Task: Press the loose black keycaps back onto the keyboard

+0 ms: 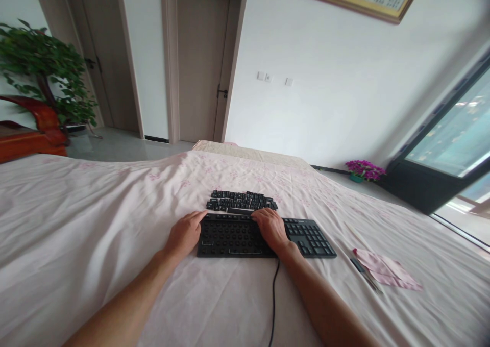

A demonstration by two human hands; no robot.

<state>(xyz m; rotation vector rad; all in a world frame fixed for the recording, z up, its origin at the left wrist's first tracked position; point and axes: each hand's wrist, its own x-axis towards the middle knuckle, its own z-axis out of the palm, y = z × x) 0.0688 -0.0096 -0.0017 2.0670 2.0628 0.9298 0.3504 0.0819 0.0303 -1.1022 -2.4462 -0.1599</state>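
Note:
A black keyboard (pixel 233 237) lies on the sheet before me, its main letter block stripped of keycaps, while the top row and number pad still carry theirs. My left hand (pixel 187 230) holds the keyboard's upper left corner, fingers together at the edge. Across the keyboard, my right hand (pixel 271 227) rests with its fingers bent and closed at the top row; what its fingertips hold, if anything, is hidden. Just beyond the keyboard sit the loose black keycaps (pixel 241 200), laid out in rows, with a long space bar (pixel 239 211) nearest the keyboard.
A cable (pixel 274 301) runs from the keyboard toward me. To the right lie a pink cloth (pixel 386 269) and a thin tool with a dark handle (pixel 358 265). The pale flowered sheet (pixel 95 209) is wrinkled. Potted purple flowers (pixel 365 170) stand on the floor.

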